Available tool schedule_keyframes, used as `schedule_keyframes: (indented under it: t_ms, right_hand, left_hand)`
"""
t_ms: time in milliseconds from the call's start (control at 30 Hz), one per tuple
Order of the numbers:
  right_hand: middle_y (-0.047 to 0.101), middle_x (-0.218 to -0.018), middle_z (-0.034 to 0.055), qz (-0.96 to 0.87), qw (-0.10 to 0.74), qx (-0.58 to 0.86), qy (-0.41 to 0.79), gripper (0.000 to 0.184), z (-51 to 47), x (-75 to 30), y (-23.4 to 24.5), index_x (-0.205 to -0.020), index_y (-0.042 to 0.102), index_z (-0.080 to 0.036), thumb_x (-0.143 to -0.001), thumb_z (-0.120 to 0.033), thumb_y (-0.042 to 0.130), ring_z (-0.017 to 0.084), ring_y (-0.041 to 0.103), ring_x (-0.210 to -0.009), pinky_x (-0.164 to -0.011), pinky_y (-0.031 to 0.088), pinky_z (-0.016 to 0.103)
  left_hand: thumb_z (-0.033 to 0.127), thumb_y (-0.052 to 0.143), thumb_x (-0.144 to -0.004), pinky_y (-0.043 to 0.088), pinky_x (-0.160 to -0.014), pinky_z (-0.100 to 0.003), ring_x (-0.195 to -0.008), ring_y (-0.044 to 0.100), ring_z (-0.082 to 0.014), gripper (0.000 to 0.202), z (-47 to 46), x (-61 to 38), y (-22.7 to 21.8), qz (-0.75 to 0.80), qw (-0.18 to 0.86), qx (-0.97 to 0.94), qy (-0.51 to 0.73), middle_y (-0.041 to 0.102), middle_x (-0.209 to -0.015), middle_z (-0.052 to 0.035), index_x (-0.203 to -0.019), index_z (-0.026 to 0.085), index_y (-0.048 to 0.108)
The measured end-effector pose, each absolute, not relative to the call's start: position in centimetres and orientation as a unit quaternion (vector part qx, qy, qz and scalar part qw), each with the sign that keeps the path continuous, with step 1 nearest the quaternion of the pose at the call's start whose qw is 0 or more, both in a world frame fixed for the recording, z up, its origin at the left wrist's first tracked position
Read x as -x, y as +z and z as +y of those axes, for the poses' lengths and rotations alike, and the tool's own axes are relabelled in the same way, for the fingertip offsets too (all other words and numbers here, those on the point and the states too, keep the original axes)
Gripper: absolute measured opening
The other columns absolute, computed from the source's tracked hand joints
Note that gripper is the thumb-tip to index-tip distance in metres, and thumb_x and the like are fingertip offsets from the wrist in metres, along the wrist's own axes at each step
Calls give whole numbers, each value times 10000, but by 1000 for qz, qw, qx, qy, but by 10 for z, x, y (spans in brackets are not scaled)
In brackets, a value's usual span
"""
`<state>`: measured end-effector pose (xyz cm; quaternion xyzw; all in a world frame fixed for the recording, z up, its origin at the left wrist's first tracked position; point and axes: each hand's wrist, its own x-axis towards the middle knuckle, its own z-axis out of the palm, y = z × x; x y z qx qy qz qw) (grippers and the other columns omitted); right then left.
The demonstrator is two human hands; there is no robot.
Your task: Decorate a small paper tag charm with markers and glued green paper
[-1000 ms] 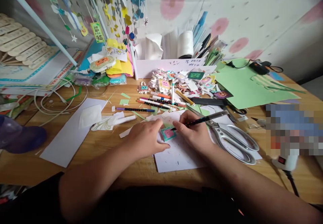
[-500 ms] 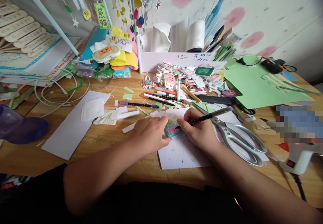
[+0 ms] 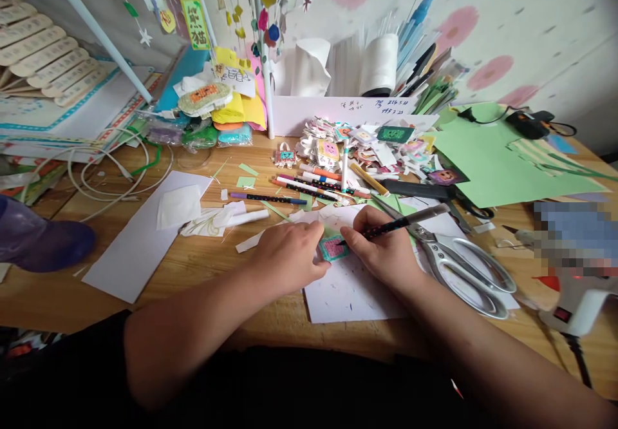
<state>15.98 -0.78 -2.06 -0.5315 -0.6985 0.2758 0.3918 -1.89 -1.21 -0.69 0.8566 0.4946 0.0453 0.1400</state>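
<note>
On a white sheet of paper (image 3: 357, 300) lies a small card (image 3: 333, 247) with a pink middle and a teal border. My left hand (image 3: 292, 255) pinches the card's left edge between thumb and fingers. My right hand (image 3: 389, 248) grips a dark marker pen (image 3: 410, 221) with coloured dots, its tip touching or just over the pink area. Large silver-handled scissors (image 3: 463, 268) lie beside my right hand, blades pointing away to the upper left. Several marker pens (image 3: 309, 187) are spread on the table beyond my hands.
A heap of coloured paper cut-outs (image 3: 367, 145) sits behind the pens. White paper strips (image 3: 145, 242) lie at left, near a purple object (image 3: 43, 236). Green paper (image 3: 487, 158) covers the back right. At the right edge is a white glue gun (image 3: 574, 300) with a cord.
The whole view has shifted slightly. Both hands keep their places on the card and pen, with little visible movement.
</note>
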Motion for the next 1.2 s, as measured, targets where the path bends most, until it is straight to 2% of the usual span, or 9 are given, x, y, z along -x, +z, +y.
schedule_keyframes:
  t_ms: [1200]
  right_hand:
    - [413, -523, -51, -696, 382, 539, 280, 235, -8, -159, -18, -579, 442, -214, -742, -239, 610, 101, 360, -488, -454, 293, 244]
  left_hand:
    - [429, 602, -762, 479, -665, -345, -855, 664, -261, 290, -13, 19, -4, 498, 143, -855, 33, 707, -897, -53, -922, 194, 544]
